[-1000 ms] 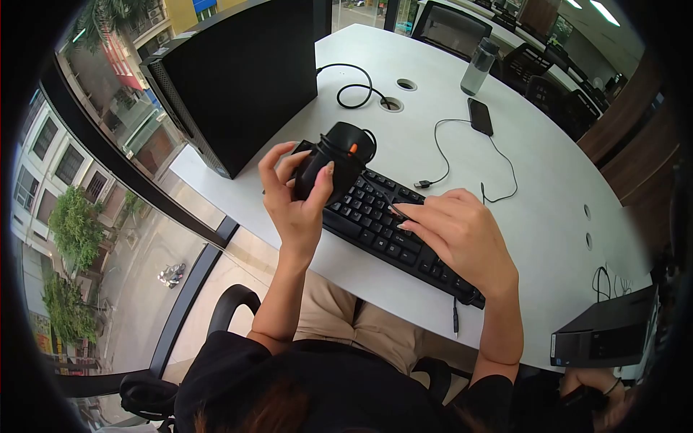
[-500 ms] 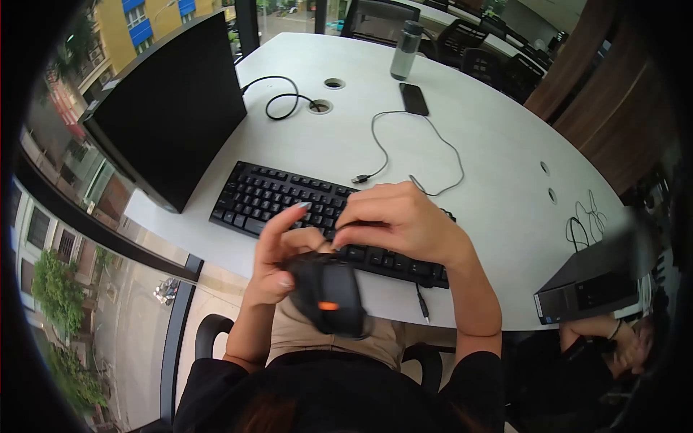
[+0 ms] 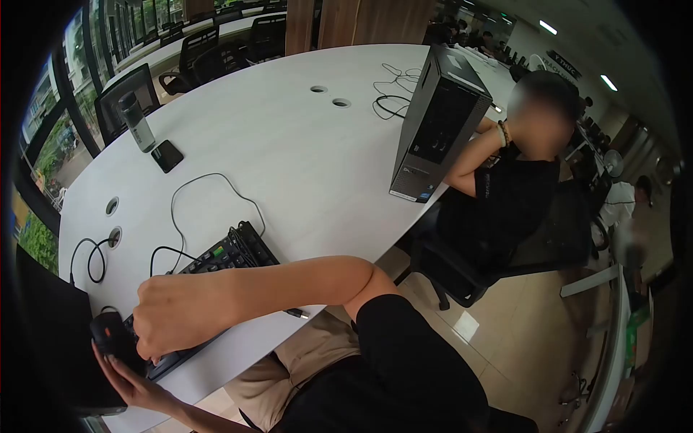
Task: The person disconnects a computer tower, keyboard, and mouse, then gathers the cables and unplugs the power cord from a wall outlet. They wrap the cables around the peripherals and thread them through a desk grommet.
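Note:
At the lower left, my left hand (image 3: 128, 382) is closed round a black computer mouse (image 3: 108, 325) with a small orange-red mark. My right hand (image 3: 177, 310) is right beside it, its fingers curled down over the near end of the black keyboard (image 3: 186, 353). Whatever those right fingers hold, if anything, is hidden. My right forearm covers much of the keyboard. A bundle of black cable (image 3: 244, 247) lies on the keyboard's far end, beside a small green patch.
A dark monitor (image 3: 50, 346) stands at the left. Behind are a phone (image 3: 167, 156), a bottle (image 3: 136, 123) and a loose grey cable (image 3: 209, 175). A black computer tower (image 3: 433, 130) stands at the table's right edge, where another person (image 3: 505, 195) sits.
My view has swung to the right, bringing the tower and the seated person into fuller view. The mouse stays in my left hand. A cable bundle now shows on the keyboard.

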A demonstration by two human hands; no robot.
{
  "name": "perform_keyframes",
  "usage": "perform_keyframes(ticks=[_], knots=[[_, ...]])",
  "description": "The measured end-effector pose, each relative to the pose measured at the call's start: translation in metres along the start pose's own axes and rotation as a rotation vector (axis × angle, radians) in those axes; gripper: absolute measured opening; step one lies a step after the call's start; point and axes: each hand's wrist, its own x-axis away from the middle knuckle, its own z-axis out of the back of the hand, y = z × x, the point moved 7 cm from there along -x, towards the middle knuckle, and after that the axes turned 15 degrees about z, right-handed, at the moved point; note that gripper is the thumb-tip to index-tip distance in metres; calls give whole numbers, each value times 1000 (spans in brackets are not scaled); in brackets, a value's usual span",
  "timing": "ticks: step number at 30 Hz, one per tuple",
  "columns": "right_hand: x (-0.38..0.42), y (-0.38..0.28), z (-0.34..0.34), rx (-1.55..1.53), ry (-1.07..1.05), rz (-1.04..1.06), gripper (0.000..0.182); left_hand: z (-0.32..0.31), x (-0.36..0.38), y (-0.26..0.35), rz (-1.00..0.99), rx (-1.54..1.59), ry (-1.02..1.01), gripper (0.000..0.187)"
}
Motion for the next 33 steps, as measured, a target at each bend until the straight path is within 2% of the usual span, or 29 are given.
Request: perform_keyframes(ticks=[1, 2, 3, 6, 7, 8, 11, 12, 13, 15, 16, 17, 19, 20, 21, 23, 25, 27, 29, 31, 32, 33], knots=[[-1, -1, 3, 27, -1, 14, 16, -15, 5, 0, -52, -120, -120, 35], [-2, 1, 5, 52, -1, 28, 16, -30, 15, -2, -65, 5, -297, 41], [-1, 1, 9, 77, -1, 42, 16, -42, 24, -5, -45, 139, -459, 58], [9, 17, 34, -232, 144, -1, 13, -58, 48, 3, 30, 327, -510, 93], [12, 22, 43, -342, 177, -23, 13, -59, 51, 17, -72, 401, -547, 92], [13, 25, 46, -512, 125, -68, 10, -55, 53, 12, 6, 516, -619, 97], [12, 29, 51, -604, 299, -9, 11, -47, 43, 7, 153, 982, -621, 83], [10, 26, 50, -521, 326, 50, 17, -47, 40, 4, 178, 1178, -628, 79], [9, 24, 45, -460, 296, -6, 18, -53, 28, 13, 268, 1533, -839, 66], [8, 19, 35, -350, 231, -127, 20, -51, 19, 49, 380, 1932, -1004, 56], [7, 21, 26, -238, 107, -144, 20, -50, 15, 67, 452, 2122, -1083, 52], [7, 22, 22, -121, 80, -134, 18, -45, 4, 53, 493, 2132, -1030, 52], [7, 21, 16, 108, 32, -114, 18, -32, -11, 11, 337, 1388, -600, 50], [10, 22, 14, 129, 23, -107, 16, -23, -13, -2, 263, 1011, -394, 50], [13, 23, 12, 147, 16, -97, 15, -17, -9, -18, 302, 954, -281, 49], [14, 24, 5, 101, -31, -106, 11, -15, 6, -8, 369, 832, -55, 49], [15, 18, -8, -24, -119, -146, 9, 0, 6, 0, 145, 355, 160, 49], [18, 14, -17, -129, -96, -175, 11, 4, 14, 36, -91, -532, 512, 49], [18, 11, -19, -197, -101, -175, 9, 15, 2, 23, 149, 35, 545, 42], [17, 12, -8, -103, -107, -198, 7, 29, -9, 4, 89, 277, 558, 40], [14, 14, -4, -59, -109, -212, 6, 31, -15, 4, 26, 52, 517, 39], [9, 15, 3, 59, -65, -189, 6, 25, -15, -3, -17, 30, 426, 38]])
